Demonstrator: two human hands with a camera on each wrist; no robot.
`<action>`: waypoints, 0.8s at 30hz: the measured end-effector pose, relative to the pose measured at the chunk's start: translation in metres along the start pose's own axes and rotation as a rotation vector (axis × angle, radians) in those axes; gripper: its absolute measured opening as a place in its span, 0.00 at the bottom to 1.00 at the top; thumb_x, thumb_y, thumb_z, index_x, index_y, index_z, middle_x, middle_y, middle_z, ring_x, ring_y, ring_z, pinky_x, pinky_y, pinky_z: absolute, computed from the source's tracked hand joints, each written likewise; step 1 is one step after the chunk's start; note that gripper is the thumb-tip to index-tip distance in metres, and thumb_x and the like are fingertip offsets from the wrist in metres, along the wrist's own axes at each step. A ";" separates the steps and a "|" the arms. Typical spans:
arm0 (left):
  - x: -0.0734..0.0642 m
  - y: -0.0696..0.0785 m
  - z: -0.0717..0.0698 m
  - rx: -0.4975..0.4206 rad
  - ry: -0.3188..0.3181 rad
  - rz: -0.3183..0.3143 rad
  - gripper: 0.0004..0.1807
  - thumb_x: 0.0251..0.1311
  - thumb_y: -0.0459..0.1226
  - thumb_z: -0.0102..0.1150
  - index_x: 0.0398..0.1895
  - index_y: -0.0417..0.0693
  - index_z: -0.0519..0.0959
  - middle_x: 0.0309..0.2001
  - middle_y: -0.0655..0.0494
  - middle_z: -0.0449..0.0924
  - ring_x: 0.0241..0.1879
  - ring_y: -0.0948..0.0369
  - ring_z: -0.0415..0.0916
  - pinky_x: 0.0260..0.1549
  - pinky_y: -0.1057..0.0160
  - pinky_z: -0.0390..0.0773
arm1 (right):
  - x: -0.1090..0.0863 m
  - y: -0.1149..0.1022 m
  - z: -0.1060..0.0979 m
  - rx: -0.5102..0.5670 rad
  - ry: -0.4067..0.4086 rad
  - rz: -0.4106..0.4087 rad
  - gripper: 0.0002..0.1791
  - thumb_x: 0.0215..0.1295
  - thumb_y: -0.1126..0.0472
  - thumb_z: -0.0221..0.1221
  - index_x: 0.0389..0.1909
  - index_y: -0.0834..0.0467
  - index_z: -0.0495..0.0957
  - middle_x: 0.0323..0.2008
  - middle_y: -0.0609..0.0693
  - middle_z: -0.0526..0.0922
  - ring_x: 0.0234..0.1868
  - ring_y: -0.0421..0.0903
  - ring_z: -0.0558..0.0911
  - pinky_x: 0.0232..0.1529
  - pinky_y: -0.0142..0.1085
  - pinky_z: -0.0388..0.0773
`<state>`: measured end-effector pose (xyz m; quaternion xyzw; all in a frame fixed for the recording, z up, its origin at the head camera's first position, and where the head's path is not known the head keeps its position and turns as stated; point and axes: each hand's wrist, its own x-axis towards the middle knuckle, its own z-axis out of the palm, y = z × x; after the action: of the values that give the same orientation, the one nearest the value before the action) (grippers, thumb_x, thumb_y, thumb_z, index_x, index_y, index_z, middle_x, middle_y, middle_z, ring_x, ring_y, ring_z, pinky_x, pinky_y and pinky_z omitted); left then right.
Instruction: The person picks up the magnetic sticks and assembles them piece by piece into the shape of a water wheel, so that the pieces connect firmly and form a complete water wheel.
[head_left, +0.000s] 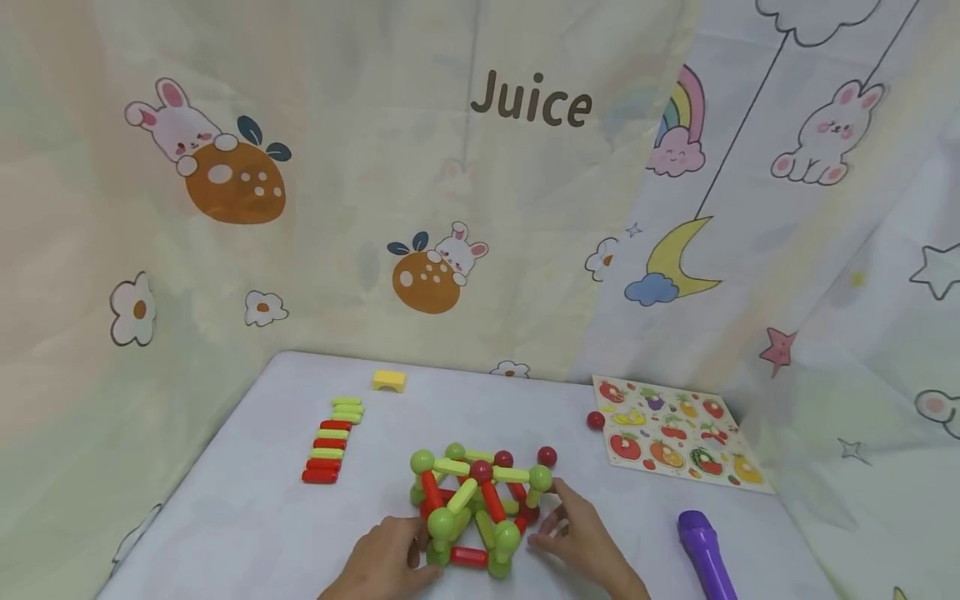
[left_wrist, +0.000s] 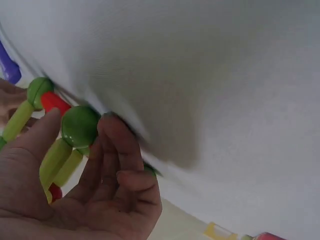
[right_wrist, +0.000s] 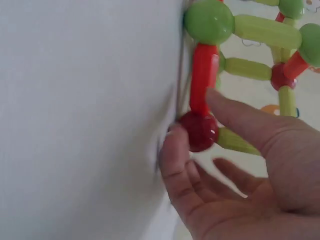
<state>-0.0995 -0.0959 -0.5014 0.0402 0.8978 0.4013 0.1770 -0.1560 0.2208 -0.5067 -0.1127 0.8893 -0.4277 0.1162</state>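
A two-level frame of toy rods and balls (head_left: pixel 468 557), in red, lime and green, stands on the white table between both hands. My left hand (head_left: pixel 390 554) grips its near left lower corner. In the left wrist view the thumb and fingertips lie on either side of a green ball (left_wrist: pixel 80 126). On the right, my right hand (head_left: pixel 581 533) holds the lower corner there. In the right wrist view its thumb is against a red rod (right_wrist: pixel 204 75) and its index fingertip is at a dark red ball (right_wrist: pixel 199 131).
Red and lime rods (head_left: pixel 326 451) lie in a column at left, with a yellow arch block (head_left: pixel 389 381) behind. Loose red balls (head_left: pixel 596 420) sit near a fruit picture board (head_left: pixel 682 433) at back right. A purple toy microphone (head_left: pixel 705 554) lies at front right.
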 end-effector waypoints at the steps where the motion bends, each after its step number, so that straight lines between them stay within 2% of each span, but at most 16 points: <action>1: 0.001 0.002 0.002 0.026 0.013 -0.004 0.12 0.59 0.40 0.80 0.31 0.49 0.83 0.23 0.56 0.74 0.25 0.58 0.70 0.27 0.63 0.68 | 0.003 0.003 0.002 0.030 -0.022 -0.012 0.37 0.58 0.64 0.80 0.66 0.65 0.74 0.54 0.55 0.83 0.38 0.46 0.80 0.37 0.33 0.82; 4: 0.004 0.003 0.004 0.069 0.047 0.021 0.09 0.60 0.37 0.79 0.30 0.48 0.85 0.20 0.57 0.73 0.23 0.59 0.69 0.25 0.63 0.66 | 0.006 0.008 0.008 0.073 -0.035 -0.040 0.27 0.61 0.66 0.78 0.59 0.63 0.79 0.50 0.53 0.85 0.39 0.47 0.80 0.38 0.33 0.82; 7: 0.009 -0.001 0.001 0.063 0.060 0.034 0.07 0.61 0.35 0.78 0.35 0.45 0.87 0.23 0.58 0.75 0.26 0.59 0.70 0.27 0.63 0.69 | 0.005 0.011 0.010 0.060 -0.016 -0.035 0.18 0.62 0.66 0.77 0.51 0.60 0.82 0.46 0.50 0.86 0.39 0.47 0.80 0.39 0.32 0.81; 12: 0.019 -0.005 -0.008 0.069 0.153 0.077 0.09 0.59 0.32 0.79 0.41 0.39 0.88 0.26 0.59 0.76 0.28 0.60 0.71 0.28 0.63 0.72 | -0.003 0.008 0.011 0.081 -0.053 0.005 0.17 0.64 0.61 0.77 0.50 0.56 0.84 0.41 0.46 0.85 0.41 0.47 0.79 0.40 0.31 0.79; 15: 0.021 -0.009 -0.018 0.101 0.217 0.113 0.12 0.58 0.30 0.79 0.44 0.39 0.88 0.29 0.60 0.79 0.31 0.60 0.73 0.31 0.62 0.78 | -0.006 0.004 0.014 0.082 -0.074 0.004 0.17 0.64 0.58 0.77 0.50 0.55 0.84 0.40 0.44 0.84 0.40 0.46 0.80 0.40 0.30 0.79; 18: 0.018 -0.020 -0.039 0.268 0.332 0.128 0.14 0.56 0.31 0.80 0.45 0.42 0.87 0.35 0.57 0.83 0.36 0.58 0.76 0.39 0.56 0.84 | -0.007 0.001 0.017 0.065 -0.083 -0.029 0.17 0.64 0.57 0.77 0.48 0.54 0.83 0.40 0.43 0.84 0.39 0.44 0.80 0.38 0.30 0.79; 21: 0.010 -0.037 -0.065 0.537 0.472 0.109 0.17 0.52 0.30 0.83 0.44 0.42 0.87 0.39 0.51 0.84 0.40 0.53 0.79 0.40 0.51 0.84 | -0.009 -0.002 0.019 0.052 -0.099 -0.045 0.16 0.64 0.56 0.77 0.47 0.53 0.83 0.38 0.43 0.84 0.38 0.43 0.80 0.37 0.31 0.78; 23: 0.007 -0.051 -0.078 0.700 0.514 0.081 0.18 0.49 0.30 0.84 0.43 0.40 0.87 0.39 0.47 0.84 0.39 0.51 0.78 0.37 0.51 0.83 | -0.011 -0.003 0.020 0.046 -0.115 -0.051 0.15 0.64 0.55 0.77 0.47 0.52 0.83 0.38 0.42 0.83 0.37 0.42 0.79 0.36 0.31 0.77; 24: 0.005 -0.057 -0.083 0.757 0.511 0.065 0.18 0.50 0.30 0.84 0.43 0.40 0.87 0.40 0.45 0.85 0.38 0.50 0.77 0.36 0.51 0.83 | -0.012 -0.003 0.021 0.046 -0.122 -0.055 0.15 0.64 0.55 0.77 0.46 0.51 0.83 0.37 0.41 0.83 0.36 0.41 0.79 0.36 0.31 0.77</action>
<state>-0.1297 -0.1921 -0.4935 0.0302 0.9944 0.0472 -0.0901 -0.1379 0.2072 -0.5160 -0.1601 0.8672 -0.4432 0.1609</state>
